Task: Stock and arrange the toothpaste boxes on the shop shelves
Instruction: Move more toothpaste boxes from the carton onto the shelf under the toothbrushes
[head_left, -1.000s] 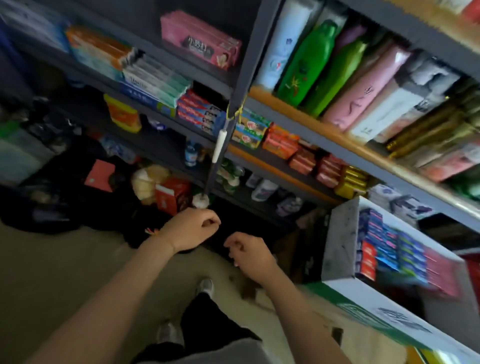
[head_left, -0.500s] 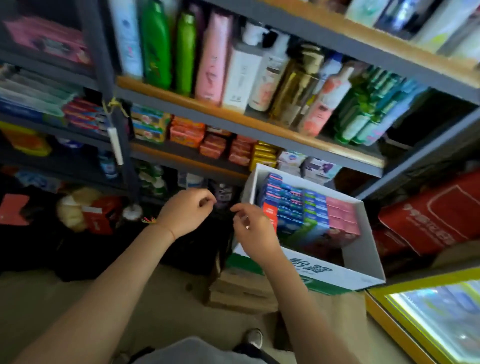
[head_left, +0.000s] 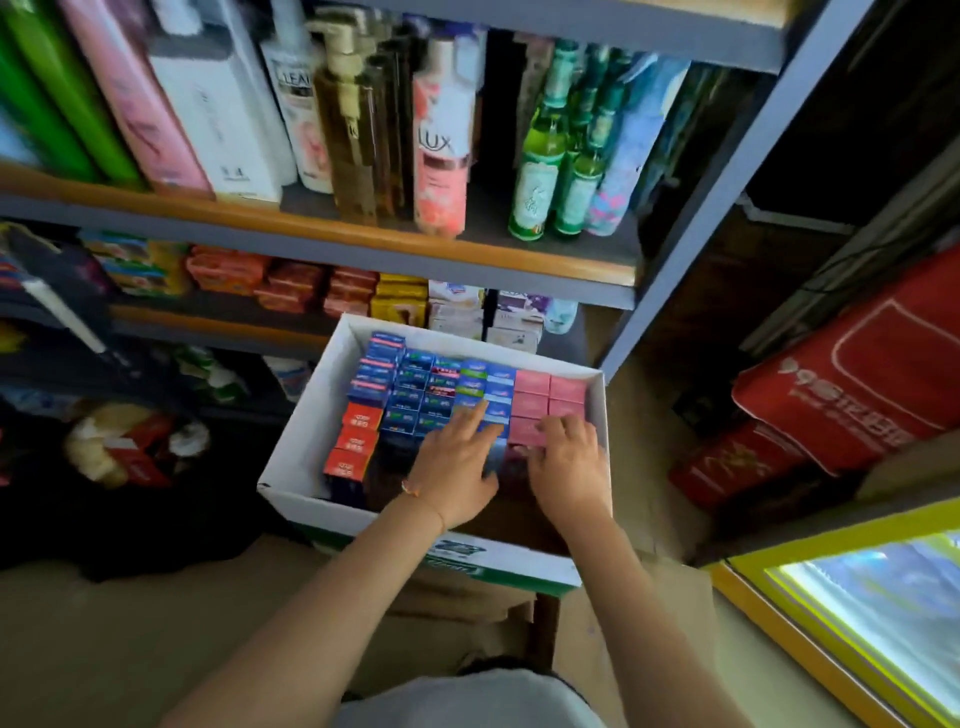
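Reaching into white carton (head_left: 306, 441) | left hand (head_left: 454, 467) flat, fingers spread on blue toothpaste boxes (head_left: 470, 395) | right hand (head_left: 569, 467) curled over pink toothpaste boxes (head_left: 548, 395), grip unclear | probably selecting stock for shelves

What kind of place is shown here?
Most likely a small shop: metal shelves crowded with shampoo bottles and soap packs, plus an open white carton of toothpaste boxes ready for stocking.
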